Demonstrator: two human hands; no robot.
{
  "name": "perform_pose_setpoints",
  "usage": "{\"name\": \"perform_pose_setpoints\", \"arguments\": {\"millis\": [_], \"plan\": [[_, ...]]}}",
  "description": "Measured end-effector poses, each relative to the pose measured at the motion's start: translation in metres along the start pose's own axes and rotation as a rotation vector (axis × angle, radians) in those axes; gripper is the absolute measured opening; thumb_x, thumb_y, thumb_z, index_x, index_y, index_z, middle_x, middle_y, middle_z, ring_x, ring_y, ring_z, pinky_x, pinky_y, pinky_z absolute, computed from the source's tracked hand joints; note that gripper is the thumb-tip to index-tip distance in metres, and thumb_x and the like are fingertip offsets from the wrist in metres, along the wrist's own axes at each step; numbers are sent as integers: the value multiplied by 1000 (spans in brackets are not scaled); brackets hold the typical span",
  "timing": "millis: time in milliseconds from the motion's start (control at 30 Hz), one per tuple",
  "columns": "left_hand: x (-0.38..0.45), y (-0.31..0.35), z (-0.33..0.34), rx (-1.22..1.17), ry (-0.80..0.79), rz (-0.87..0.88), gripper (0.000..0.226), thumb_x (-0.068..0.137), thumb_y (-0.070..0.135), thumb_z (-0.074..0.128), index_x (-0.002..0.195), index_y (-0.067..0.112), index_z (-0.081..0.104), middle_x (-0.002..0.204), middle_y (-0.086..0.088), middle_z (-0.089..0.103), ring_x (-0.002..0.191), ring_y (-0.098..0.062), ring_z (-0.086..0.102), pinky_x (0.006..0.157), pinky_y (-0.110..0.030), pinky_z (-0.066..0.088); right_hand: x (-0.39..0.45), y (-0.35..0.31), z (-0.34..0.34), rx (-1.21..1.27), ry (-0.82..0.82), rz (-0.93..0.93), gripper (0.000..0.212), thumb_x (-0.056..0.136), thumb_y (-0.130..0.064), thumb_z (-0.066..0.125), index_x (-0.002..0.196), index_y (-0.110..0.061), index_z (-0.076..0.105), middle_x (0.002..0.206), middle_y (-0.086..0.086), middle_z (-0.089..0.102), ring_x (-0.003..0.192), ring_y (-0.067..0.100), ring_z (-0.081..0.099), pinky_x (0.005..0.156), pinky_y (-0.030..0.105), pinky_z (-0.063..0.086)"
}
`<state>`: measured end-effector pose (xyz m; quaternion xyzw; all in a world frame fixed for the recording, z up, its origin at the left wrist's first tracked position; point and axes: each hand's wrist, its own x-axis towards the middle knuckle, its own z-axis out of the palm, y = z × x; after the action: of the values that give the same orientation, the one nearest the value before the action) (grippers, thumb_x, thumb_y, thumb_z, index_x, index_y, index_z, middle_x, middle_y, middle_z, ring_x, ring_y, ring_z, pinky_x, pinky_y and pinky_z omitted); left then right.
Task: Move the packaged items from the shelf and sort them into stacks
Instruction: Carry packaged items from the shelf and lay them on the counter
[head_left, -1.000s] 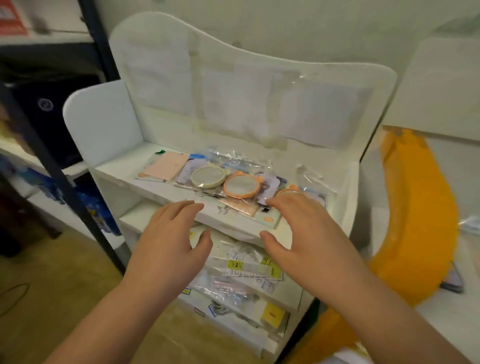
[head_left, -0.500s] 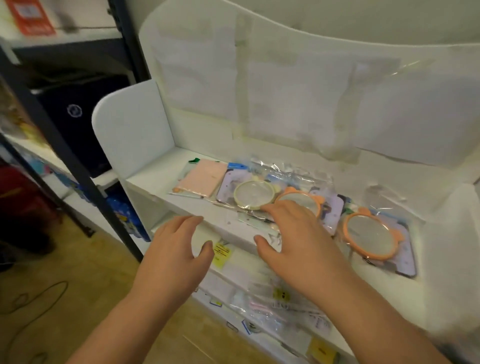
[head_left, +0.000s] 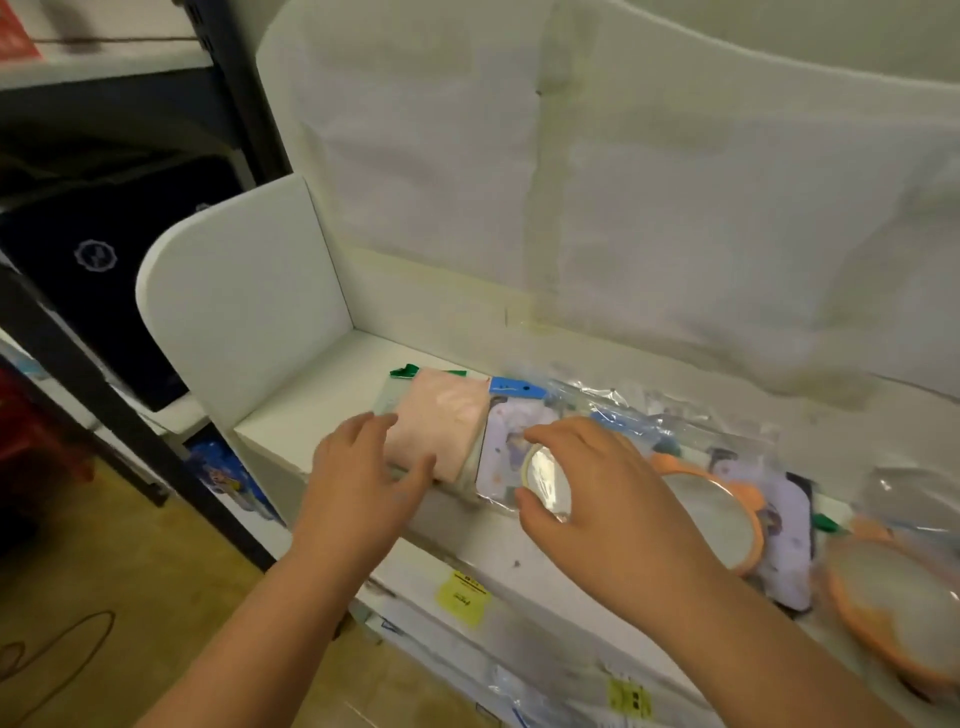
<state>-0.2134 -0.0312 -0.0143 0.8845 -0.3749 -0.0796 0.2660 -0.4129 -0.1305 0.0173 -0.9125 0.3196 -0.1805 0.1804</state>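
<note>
No firm grip yet: left hand (head_left: 358, 483) is laid w/ spread fingers on pink pack (head_left: 441, 423), right hand (head_left: 597, 493) is cupped over mirror pack (head_left: 511, 457), frame centre on shelf (head_left: 311, 395). Packs judged light, slippery; best taken by edges.

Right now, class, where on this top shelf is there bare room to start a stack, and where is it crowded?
Bare shelf shows at the left end, between the white side panel and the pink packet. From that packet rightward, bagged orange-rimmed mirrors overlap to the picture's edge. The left hand and right hand hover over the packets there.
</note>
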Motion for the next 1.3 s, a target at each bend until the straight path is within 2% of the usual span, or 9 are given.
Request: {"name": "perform_pose_setpoints", "arguments": {"millis": [167, 333, 533, 733, 867, 1033, 1100, 1200, 1300], "plan": [[72, -17, 26, 159, -101, -68, 94, 77, 79, 50, 150, 22, 33, 156, -10, 33, 143, -33, 28, 113, -47, 30, 25, -13, 23, -26, 32, 100, 46, 91, -45, 55, 135, -37, 50, 131, -20, 50, 120, 4, 45, 95, 21, 40], [97, -44, 28, 240, -139, 51, 93, 74, 78, 54, 145, 23, 34, 141, -8, 50, 128, -32, 44, 104, -43, 38, 46, -33, 47, -69, 8, 187, 48, 90, -44, 58, 136, -34, 49, 133, -16, 51, 121, 8, 46, 93, 16, 32], [136, -72, 1, 15, -316, -17, 95, 70, 61, 75, 145, 21, 33, 131, -6, 60, 117, -30, 59, 91, -39, 46, 65, -54, 73, -79, 44, 252, 49, 89, -45, 59, 135, -31, 52, 132, -12, 54, 125, 12, 47, 100, 25, 38], [155, -103, -23, -536, -340, -163, 22, 87, 22, 72, 106, 18, 61, 102, -6, 72, 90, -25, 69, 82, -45, 56, 83, -76, 96, -142, -50, 203, 51, 92, -48, 52, 140, -33, 44, 137, -13, 46, 127, 13, 43, 103, 32, 40], [162, -119, -48, -848, -304, -215, 23, 93, 14, 65, 115, 13, 62, 110, -13, 72, 97, -32, 70, 84, -48, 56, 104, -84, 123, -202, -191, 166, 73, 92, -61, 49, 152, -28, 24, 162, -3, 19, 148, 17, 18, 118, 34, 21], [160, -111, -75, -1114, -366, -269, 27, 94, 11, 62, 120, 4, 60, 109, -14, 74, 96, -29, 71, 75, -37, 53, 111, -86, 153, -247, -339, 121, 112, 75, -86, 45, 158, -22, 3, 166, 6, -11, 152, 22, -15, 122, 39, -6], [158, -110, -79, -1142, -391, -267, 27, 92, 12, 63, 119, 7, 62, 109, -12, 75, 94, -25, 72, 74, -35, 53, 104, -88, 159, -299, -316, 88, 114, 73, -85, 49, 157, -20, 8, 167, 9, -3, 153, 27, -6, 121, 42, -2], [156, -110, -81, -1174, -406, -273, 25, 92, 13, 63, 117, 9, 64, 108, -10, 76, 90, -21, 74, 74, -33, 53, 93, -93, 167, -346, -218, 40, 92, 69, -69, 65, 143, -21, 41, 150, 10, 44, 140, 29, 40, 113, 44, 35], [155, -105, -82, -1227, -440, -269, 23, 93, 12, 61, 115, 12, 66, 104, -7, 78, 87, -17, 75, 74, -32, 54, 83, -98, 176, -277, -100, -25, 74, 73, -56, 63, 137, -25, 46, 138, 3, 55, 130, 24, 51, 107, 40, 44]]}}
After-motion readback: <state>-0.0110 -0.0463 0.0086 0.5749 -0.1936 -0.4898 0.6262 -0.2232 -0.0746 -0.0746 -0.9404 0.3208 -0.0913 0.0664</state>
